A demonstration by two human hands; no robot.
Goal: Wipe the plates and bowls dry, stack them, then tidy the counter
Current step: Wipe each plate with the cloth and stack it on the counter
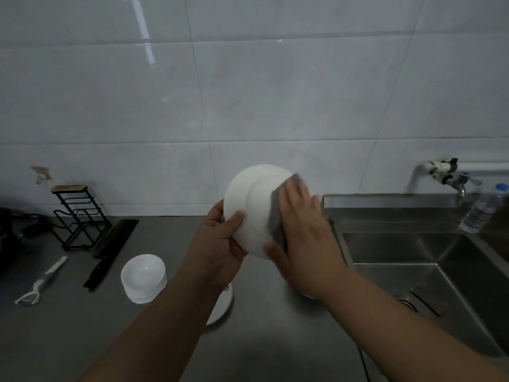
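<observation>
My left hand (220, 238) grips a white bowl (248, 202) by its lower left rim and holds it above the counter, its underside turned toward me. My right hand (300, 224) presses a grey cloth (278, 213) flat against the bowl's right side; the hand is motion-blurred. A stack of small white bowls (143, 278) stands on the counter at the left. Under my left forearm a white plate (221, 307) with a dark print shows partly. Another white dish (305, 295) peeks out beneath my right wrist.
A steel sink (429, 271) with a drain fills the right side, a tap (443, 175) and a plastic water bottle (484, 209) behind it. At the left lie a black wire rack (78, 216), dark chopsticks (110, 249), a white peeler (41, 282) and a dark object at the edge.
</observation>
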